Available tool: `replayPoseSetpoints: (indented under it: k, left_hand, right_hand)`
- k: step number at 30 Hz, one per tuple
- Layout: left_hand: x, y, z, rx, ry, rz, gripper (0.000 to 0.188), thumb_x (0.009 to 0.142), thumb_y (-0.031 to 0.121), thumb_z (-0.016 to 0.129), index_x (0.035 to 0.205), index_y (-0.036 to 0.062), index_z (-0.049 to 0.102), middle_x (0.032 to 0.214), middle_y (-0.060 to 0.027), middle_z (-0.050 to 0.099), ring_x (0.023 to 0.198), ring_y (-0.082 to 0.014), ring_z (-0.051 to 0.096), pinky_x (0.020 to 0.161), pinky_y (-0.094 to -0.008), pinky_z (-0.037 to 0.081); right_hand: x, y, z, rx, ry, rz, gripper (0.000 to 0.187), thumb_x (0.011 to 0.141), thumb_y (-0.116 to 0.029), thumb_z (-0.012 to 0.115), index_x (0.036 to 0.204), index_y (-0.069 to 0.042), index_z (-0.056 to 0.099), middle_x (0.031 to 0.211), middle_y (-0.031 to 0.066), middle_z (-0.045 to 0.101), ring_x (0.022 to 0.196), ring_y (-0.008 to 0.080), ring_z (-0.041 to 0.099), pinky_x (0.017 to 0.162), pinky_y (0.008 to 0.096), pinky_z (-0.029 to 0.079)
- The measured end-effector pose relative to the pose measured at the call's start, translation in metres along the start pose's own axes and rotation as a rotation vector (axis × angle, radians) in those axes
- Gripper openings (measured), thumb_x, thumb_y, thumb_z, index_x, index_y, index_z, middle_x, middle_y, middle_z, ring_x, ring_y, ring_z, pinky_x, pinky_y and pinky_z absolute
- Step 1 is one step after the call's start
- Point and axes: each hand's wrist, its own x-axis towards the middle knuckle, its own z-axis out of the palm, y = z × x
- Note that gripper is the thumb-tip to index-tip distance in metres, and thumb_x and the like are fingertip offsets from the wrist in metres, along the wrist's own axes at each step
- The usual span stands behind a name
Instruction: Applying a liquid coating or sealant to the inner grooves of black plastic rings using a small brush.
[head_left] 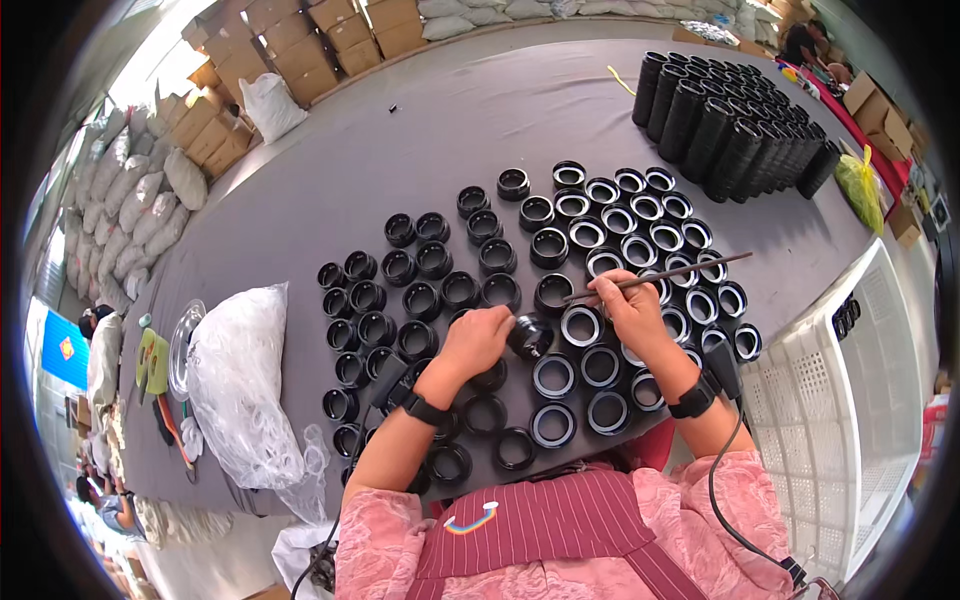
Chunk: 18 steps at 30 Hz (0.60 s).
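My left hand [480, 338] is closed on the edge of a glossy black ring-shaped part [531, 338], tilted a little above the table. In my right hand [632, 310] is a thin dark stick [712, 262], pinched between the fingers and slanting up to the right. Its left tip ends near a standing black ring [555, 293]; what kind of tip it has is too small to tell. Several more black rings surround both hands in rows. Those on the right show pale silvery inner rims [638, 251], while those on the left look black inside [421, 300].
Tall stacks of black rings [715, 140] stand at the table's far right. A clear plastic bag [245, 385] lies on the grey tablecloth [300, 210] at left, near a green-handled tool [152, 360]. White perforated crates [810, 430] are beside me at right, below a yellow bag [860, 190].
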Motion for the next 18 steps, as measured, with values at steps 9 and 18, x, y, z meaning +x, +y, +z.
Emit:
replayPoseSetpoints:
  k: [9,18]
  left_hand:
    - [0.009,0.051,0.006,0.294,0.275,0.304,0.014,0.076,0.012,0.068,0.090,0.0137,0.067,0.079,-0.0055,0.064,0.075,-0.0268,0.064,0.068,-0.0415,0.046]
    - [0.020,0.049,0.041,0.348,0.095,0.350,0.015,0.073,0.016,0.076,0.088,0.0149,0.073,0.089,-0.0005,0.069,0.085,-0.0207,0.061,0.074,-0.0361,0.042]
  right_hand:
    - [-0.029,0.018,-0.014,-0.281,-0.039,-0.061,0.021,0.094,-0.019,0.061,0.093,0.001,0.070,0.071,0.0098,0.071,0.063,0.0158,0.067,0.058,0.0299,0.051]
    - [-0.033,0.025,-0.002,-0.315,-0.111,-0.080,0.018,0.090,-0.017,0.062,0.094,-0.001,0.070,0.068,0.0162,0.067,0.060,0.0274,0.067,0.057,0.0365,0.050]
